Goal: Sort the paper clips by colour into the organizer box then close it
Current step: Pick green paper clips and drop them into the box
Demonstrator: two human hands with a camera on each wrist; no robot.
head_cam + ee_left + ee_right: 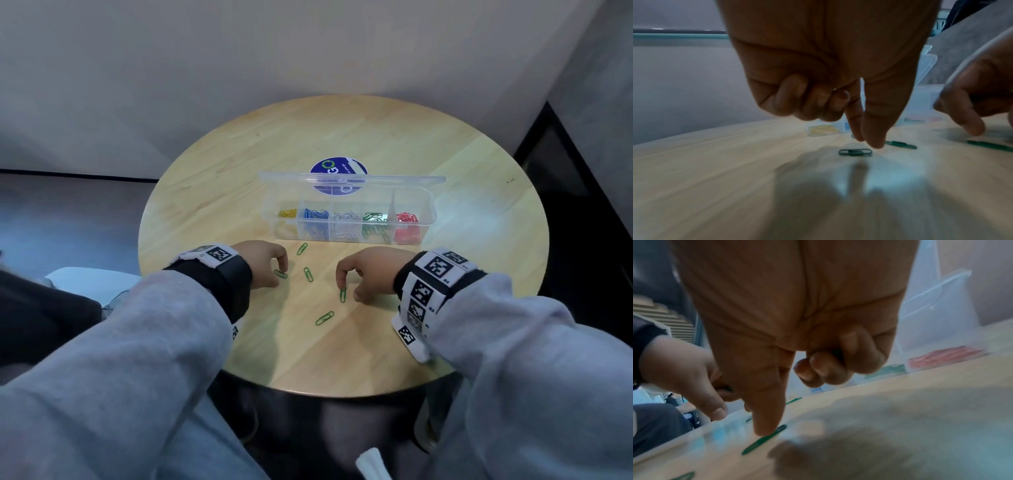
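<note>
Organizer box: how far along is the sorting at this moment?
Mostly done: the organizer box already holds yellow, blue, white, green and red clips in separate compartments. In hand: the left hand and right hand each reach fingertips down to a green clip on the table. Left: five green clips lie loose, and the lid stands open.

baggy light grey sweatshirt sleeves (144,342), black wrist straps (226,277) — white bands (435,277) with black-and-white square tag markers on both wrists
</note>
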